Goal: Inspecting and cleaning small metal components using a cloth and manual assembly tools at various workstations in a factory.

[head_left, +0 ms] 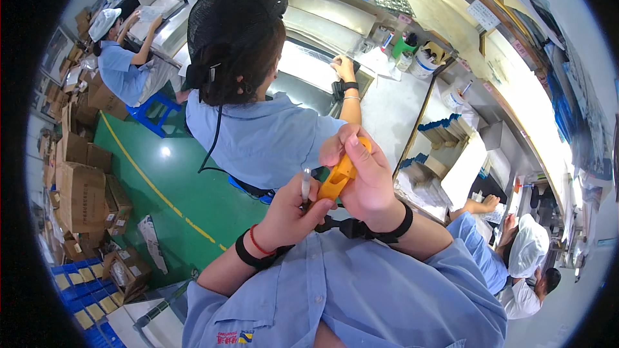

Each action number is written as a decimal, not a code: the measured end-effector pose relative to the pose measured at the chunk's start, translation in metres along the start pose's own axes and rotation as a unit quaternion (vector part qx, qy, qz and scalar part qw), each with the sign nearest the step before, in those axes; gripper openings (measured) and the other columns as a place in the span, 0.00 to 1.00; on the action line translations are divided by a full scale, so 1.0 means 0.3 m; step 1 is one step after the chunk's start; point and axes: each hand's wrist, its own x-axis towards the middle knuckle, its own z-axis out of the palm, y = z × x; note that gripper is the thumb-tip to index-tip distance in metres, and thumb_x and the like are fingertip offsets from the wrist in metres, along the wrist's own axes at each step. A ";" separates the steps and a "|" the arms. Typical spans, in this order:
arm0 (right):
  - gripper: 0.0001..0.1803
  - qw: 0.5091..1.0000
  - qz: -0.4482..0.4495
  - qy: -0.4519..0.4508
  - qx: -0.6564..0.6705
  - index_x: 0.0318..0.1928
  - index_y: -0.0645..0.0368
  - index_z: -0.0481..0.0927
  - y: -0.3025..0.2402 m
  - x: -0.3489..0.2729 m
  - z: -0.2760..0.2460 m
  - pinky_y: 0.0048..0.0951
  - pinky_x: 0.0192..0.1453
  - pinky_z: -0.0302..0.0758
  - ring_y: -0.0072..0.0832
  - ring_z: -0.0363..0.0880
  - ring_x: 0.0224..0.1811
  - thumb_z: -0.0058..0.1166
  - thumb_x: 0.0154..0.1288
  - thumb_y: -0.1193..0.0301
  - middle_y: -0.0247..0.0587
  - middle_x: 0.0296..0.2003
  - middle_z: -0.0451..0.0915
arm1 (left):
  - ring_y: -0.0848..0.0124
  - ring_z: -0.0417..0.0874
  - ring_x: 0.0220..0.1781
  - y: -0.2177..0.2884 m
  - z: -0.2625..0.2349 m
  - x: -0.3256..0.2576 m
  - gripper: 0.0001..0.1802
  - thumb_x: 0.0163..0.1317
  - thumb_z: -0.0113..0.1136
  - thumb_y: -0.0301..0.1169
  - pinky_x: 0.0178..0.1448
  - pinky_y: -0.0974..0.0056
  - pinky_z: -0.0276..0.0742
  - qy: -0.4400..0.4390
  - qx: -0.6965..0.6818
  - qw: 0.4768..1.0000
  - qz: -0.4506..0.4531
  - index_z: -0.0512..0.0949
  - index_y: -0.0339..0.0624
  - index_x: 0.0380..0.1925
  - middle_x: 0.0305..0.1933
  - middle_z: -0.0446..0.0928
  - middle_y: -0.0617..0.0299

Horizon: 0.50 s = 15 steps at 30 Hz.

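Both of my hands are raised in front of my chest, closed around an orange plastic handle-like piece with a long slot in it. My left hand pinches its lower end. A slim whitish, pen-like stick also stands up between the fingers of this hand; its lower part is hidden. My right hand wraps the upper end, the thumb lying along the orange side. The piece is tilted, its top toward the right. What the palms cover cannot be seen.
Close ahead, a co-worker in a blue shirt sits at a lit bench. Right of them, a white worktop carries a white tub and blue-edged stacks. Cardboard boxes line the left; other co-workers sit farther off.
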 end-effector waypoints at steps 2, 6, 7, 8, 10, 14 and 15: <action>0.09 1.000 -0.022 0.008 -0.014 0.38 0.54 0.69 -0.002 0.019 -0.020 0.23 0.44 0.64 0.21 0.69 0.36 0.44 0.73 0.63 0.35 0.31 0.72 | 0.80 0.77 0.23 -0.006 -0.016 0.003 0.11 0.66 0.51 0.25 0.25 0.75 0.73 -0.062 0.057 0.996 0.013 0.58 0.44 0.34 0.34 0.78 0.55; 0.09 0.999 -0.039 0.016 -0.032 0.38 0.54 0.69 -0.003 0.019 -0.016 0.24 0.44 0.64 0.21 0.68 0.35 0.44 0.73 0.63 0.35 0.30 0.72 | 0.80 0.77 0.23 0.001 -0.014 0.002 0.10 0.67 0.50 0.25 0.25 0.75 0.73 -0.050 0.006 0.999 -0.019 0.58 0.44 0.34 0.33 0.79 0.56; 0.09 0.999 -0.038 0.017 -0.032 0.38 0.54 0.69 -0.010 0.028 -0.015 0.24 0.44 0.64 0.21 0.68 0.35 0.44 0.73 0.63 0.35 0.30 0.72 | 0.80 0.78 0.23 0.010 -0.017 0.001 0.10 0.67 0.50 0.25 0.25 0.75 0.73 -0.061 0.017 0.998 -0.022 0.58 0.44 0.34 0.33 0.79 0.56; 0.09 0.998 -0.057 0.027 -0.015 0.38 0.54 0.69 -0.021 0.045 -0.016 0.24 0.43 0.64 0.22 0.68 0.35 0.44 0.73 0.62 0.35 0.29 0.72 | 0.79 0.78 0.23 0.015 -0.020 0.000 0.10 0.67 0.50 0.25 0.25 0.75 0.73 -0.073 0.027 0.997 -0.025 0.58 0.45 0.34 0.32 0.79 0.56; 0.10 0.996 -0.075 0.036 0.003 0.39 0.54 0.69 -0.028 0.055 -0.020 0.24 0.43 0.64 0.22 0.68 0.35 0.44 0.73 0.62 0.34 0.29 0.72 | 0.79 0.78 0.24 -0.001 -0.023 -0.006 0.10 0.67 0.50 0.25 0.25 0.75 0.73 -0.063 0.011 0.998 -0.021 0.58 0.45 0.34 0.32 0.79 0.56; 0.11 0.999 -0.030 0.021 -0.005 0.39 0.54 0.69 -0.017 0.042 -0.015 0.24 0.43 0.63 0.22 0.67 0.34 0.43 0.73 0.61 0.34 0.29 0.72 | 0.79 0.78 0.25 0.011 -0.025 0.002 0.11 0.66 0.52 0.25 0.25 0.75 0.73 -0.041 0.024 0.998 -0.040 0.58 0.45 0.35 0.33 0.78 0.56; 0.11 1.000 -0.017 0.024 -0.008 0.38 0.54 0.69 -0.010 0.038 -0.006 0.23 0.42 0.63 0.21 0.67 0.34 0.43 0.73 0.60 0.34 0.29 0.72 | 0.79 0.78 0.25 0.008 -0.024 0.001 0.11 0.66 0.52 0.25 0.25 0.75 0.73 -0.040 0.023 0.998 -0.040 0.58 0.45 0.35 0.33 0.78 0.56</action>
